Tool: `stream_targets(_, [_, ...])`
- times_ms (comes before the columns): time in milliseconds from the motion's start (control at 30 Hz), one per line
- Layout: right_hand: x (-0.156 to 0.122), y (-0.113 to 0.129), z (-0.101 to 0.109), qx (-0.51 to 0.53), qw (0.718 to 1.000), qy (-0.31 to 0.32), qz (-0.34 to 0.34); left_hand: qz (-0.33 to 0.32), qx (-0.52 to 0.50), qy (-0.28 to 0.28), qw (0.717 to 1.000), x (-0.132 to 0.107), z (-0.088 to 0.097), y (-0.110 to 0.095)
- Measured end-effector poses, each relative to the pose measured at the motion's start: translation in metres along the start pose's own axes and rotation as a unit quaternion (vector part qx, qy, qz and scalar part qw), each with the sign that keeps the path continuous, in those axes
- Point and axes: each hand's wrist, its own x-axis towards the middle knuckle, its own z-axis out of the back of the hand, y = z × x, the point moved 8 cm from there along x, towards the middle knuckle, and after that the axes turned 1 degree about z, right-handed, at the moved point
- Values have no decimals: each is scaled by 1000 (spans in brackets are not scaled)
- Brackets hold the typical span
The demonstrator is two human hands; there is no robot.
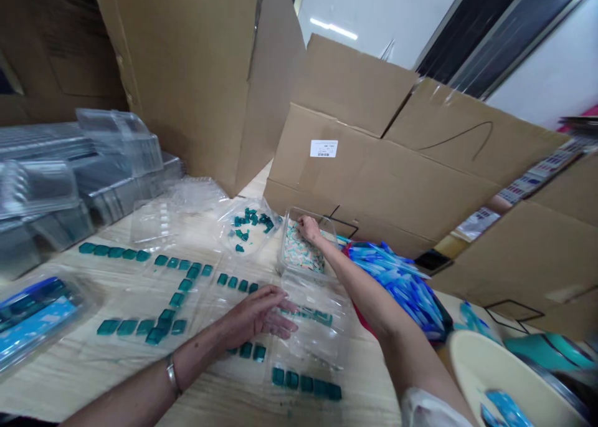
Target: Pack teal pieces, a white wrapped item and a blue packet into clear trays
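My left hand (264, 313) hovers over clear plastic trays, its fingers loosely spread and nothing seen in them. Beneath and around it, small teal blocks (243, 285) lie in rows on the trays; one clear tray (322, 346) is just to its right. My right hand (309, 229) reaches into a clear plastic box (303, 273) filled with small pale, pink and green pieces (301, 255). Its fingers are bent together at the pieces; anything pinched there is too small to make out. A clear round dish (228, 237) of loose teal bits stands left of the box.
Stacked clear plastic containers (116, 146) stand at the left, above a filled package (37, 315). Cardboard boxes (374, 165) wall off the back. Blue-and-white pen-like items (397, 283) are heaped right of my arm, near a cream tub (467, 358).
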Motion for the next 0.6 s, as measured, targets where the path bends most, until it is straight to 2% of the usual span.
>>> stream_targets(100, [2, -4, 0, 17, 1000, -5, 10, -4, 1, 1, 1000, 0, 0, -1])
stream_targets(233, [3, -8, 11, 61, 998, -13, 28, -11, -2, 5, 1000, 0, 2, -2])
stream_targets(367, [2, -9, 23, 106, 992, 17, 61, -9, 0, 11, 1000, 1, 2, -1])
stream_targets(467, [4, -2, 25, 107, 989, 45, 96, -8, 0, 11, 1000, 1, 3, 1])
stream_targets(600, [13, 15, 16, 60, 984, 79, 148, -7, -1, 12, 1000, 1, 3, 1])
